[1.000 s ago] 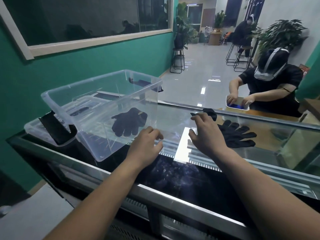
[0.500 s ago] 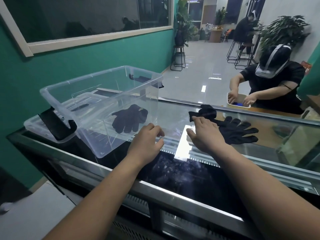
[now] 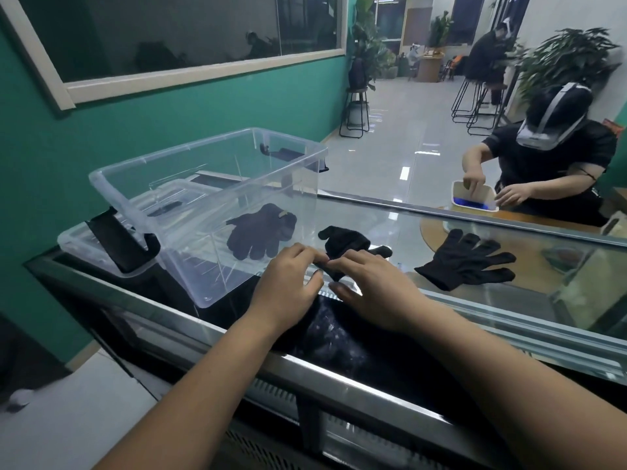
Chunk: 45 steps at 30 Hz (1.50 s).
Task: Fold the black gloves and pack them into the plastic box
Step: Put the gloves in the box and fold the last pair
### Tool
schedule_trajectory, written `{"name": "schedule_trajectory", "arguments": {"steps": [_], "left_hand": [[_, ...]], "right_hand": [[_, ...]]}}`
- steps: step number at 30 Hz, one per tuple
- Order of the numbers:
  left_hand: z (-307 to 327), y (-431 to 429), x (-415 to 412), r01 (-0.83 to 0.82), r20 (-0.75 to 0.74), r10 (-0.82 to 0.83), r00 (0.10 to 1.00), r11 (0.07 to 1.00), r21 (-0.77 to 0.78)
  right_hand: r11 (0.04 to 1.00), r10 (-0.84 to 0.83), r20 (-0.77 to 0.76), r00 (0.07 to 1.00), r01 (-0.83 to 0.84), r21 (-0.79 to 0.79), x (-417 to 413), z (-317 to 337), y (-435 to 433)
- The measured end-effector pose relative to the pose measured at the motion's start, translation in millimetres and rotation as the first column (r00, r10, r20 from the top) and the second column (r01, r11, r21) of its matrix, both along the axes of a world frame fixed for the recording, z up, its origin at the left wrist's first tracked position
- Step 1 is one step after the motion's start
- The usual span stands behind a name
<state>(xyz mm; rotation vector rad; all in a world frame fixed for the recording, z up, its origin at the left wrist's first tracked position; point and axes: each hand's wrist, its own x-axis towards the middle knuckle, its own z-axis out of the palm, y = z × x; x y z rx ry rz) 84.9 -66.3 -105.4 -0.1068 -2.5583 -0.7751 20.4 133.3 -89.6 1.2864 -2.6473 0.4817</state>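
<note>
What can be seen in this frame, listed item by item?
plastic box: one, clear, left end of the glass counter
boxed glove: one, black, lying inside the plastic box
middle glove: one, black, bunched, on the counter right of the box
flat glove: one, black, spread out further right on the counter
lid: one, clear with a black clip, left of the box and partly beneath it
glass counter: one, metal-edged, across the foreground
seated person: one, black shirt, headset, beyond the counter at right
white tray: one, blue inside, under that person's hands
stools: at least three, black, on the floor behind
potted plants: several, green, background
left hand: fingertips on the middle glove's near edge
right hand: fingertips on the same edge
</note>
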Motion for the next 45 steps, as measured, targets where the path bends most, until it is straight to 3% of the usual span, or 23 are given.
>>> {"name": "schedule_trajectory", "arguments": {"steps": [4,9,15,25,35,38,45], "left_hand": [[0,1,11,0.023,-0.012,-0.024,1.0,0.996,-0.083],[-2,3,31,0.045,0.007,-0.045,0.999,0.971,-0.235],[-1,3,43,0.086,-0.012,-0.092,0.996,0.964,-0.253],[5,7,48,0.145,-0.024,-0.152,0.988,0.974,-0.172],[4,0,44,0.207,0.011,-0.207,0.978,0.977,-0.043],[5,1,44,0.207,0.022,-0.206,0.978,0.976,-0.063],[8,2,46,0.212,0.042,-0.209,0.977,0.974,-0.076]], "right_hand": [[0.986,0.102,0.051,0.993,-0.094,-0.14,7,1,2],[0.973,0.127,0.069,0.989,-0.111,-0.202,7,-1,6],[0.972,0.14,0.117,0.983,-0.114,-0.206,4,-1,3],[0.997,-0.029,0.157,0.987,0.04,-0.067,-10,0,11],[0.976,-0.215,0.069,0.974,0.217,-0.023,-16,13,32],[0.95,-0.312,0.013,0.95,0.313,-0.023,-20,21,52],[0.9,-0.435,0.055,0.899,0.435,0.016,-13,29,97]]}}
